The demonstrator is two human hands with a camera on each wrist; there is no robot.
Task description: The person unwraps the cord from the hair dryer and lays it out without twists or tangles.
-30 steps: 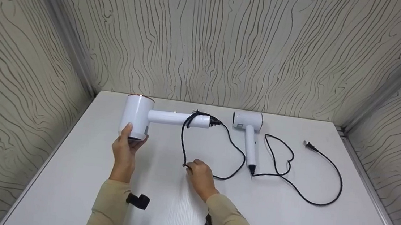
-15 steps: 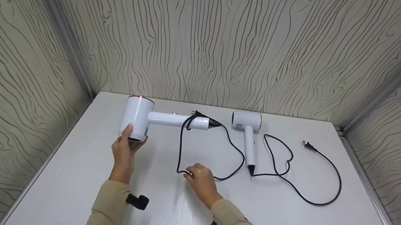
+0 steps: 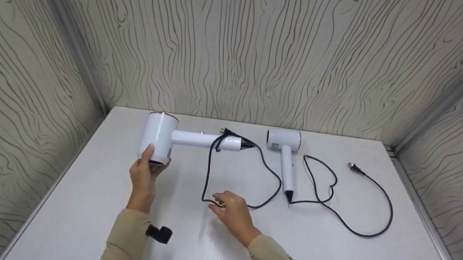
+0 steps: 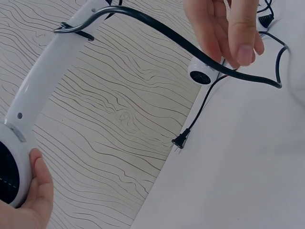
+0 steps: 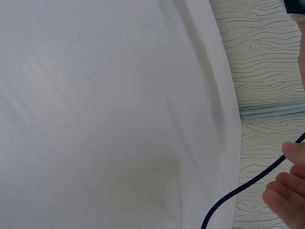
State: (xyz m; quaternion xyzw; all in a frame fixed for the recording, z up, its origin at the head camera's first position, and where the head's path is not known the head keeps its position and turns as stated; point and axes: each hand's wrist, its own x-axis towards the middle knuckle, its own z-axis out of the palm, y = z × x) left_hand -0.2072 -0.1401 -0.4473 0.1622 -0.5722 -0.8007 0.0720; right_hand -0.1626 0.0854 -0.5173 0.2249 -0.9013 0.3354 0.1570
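My left hand (image 3: pixel 143 179) grips a white hair dryer (image 3: pixel 159 136) by the lower end of its barrel, thumb in front. Its handle points right, above the table. The black power cord (image 3: pixel 207 172) wraps round the handle near its end, with the plug (image 3: pixel 226 131) tucked there. Below the handle, the cord hangs in a loop through my right hand (image 3: pixel 235 216). That hand's fingers and thumb curl loosely round the cord, with a gap between thumb and forefinger. In the right wrist view the thumb (image 5: pixel 293 151) lies against the cord (image 5: pixel 252 181).
A second white hair dryer (image 3: pixel 285 139) lies at the back right of the white table (image 3: pixel 342 257). Its cord (image 3: pixel 390 211) spreads to the right, ending in a plug (image 3: pixel 356 168). Wood-patterned panels (image 3: pixel 238 55) enclose the back and sides.
My right hand has moved slightly right and nearer me, its thumb and forefinger parting. The cord's bend has shifted left and down. The left hand and its hair dryer have barely moved.
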